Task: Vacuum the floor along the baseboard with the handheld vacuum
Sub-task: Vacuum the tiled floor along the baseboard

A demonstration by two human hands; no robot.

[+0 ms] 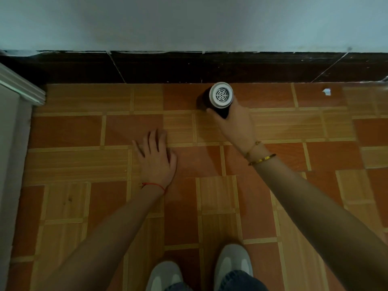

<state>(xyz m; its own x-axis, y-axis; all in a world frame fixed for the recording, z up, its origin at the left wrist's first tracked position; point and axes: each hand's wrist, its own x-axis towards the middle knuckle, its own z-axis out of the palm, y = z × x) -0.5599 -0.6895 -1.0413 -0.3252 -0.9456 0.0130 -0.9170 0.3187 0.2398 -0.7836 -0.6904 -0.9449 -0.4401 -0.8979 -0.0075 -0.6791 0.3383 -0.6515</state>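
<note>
The handheld vacuum (pixel 220 95) is a dark cylinder with a white round vented end facing up at me. It stands nose-down on the tiled floor (pixel 84 131), just in front of the dark brown baseboard (pixel 159 68). My right hand (pixel 233 120) grips its body from the near side. My left hand (pixel 156 156) lies flat on the floor with fingers spread, holding nothing, to the left of and nearer than the vacuum. The vacuum's nozzle is hidden beneath its body.
A pale wall (pixel 189 22) rises above the baseboard. A white door frame or cabinet edge (pixel 19 85) juts in at the left. A small white scrap (pixel 327 91) lies on the floor at the right. My two grey shoes (pixel 231 263) are at the bottom.
</note>
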